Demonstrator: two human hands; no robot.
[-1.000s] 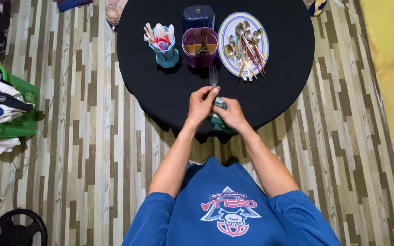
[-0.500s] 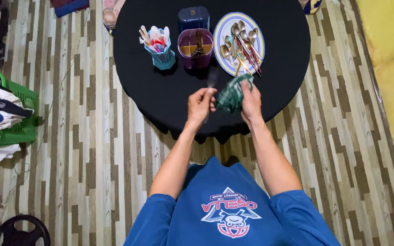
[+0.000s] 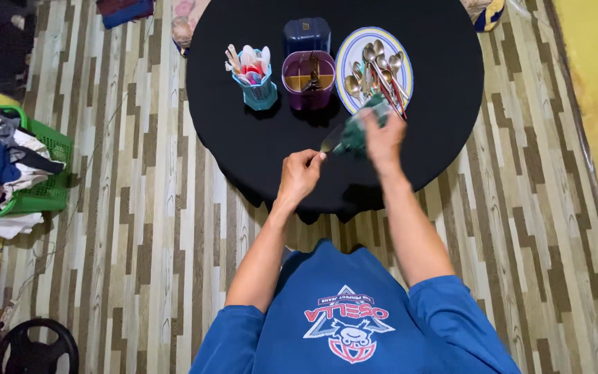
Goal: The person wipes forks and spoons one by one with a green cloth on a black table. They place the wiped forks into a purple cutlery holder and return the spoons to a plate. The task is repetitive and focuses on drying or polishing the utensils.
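Fingers of left hand [image 3: 299, 173] pinch a utensil [image 3: 331, 140]; right hand [image 3: 382, 135] clamps green cloth [image 3: 354, 135] at blade, plate [image 3: 346, 52] at twelve o'clock. Best wiped handle-to-tip, grip firm.

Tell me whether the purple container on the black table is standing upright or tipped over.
Upright. The purple container stands on the round black table with its open top facing up, its inner dividers and a dark utensil inside visible from above.

A teal basket [image 3: 260, 88] of plastic cutlery stands left of a purple caddy [image 3: 309, 79]; a green laundry basket [image 3: 39, 196] sits on the striped floor [image 3: 147, 228], far left.
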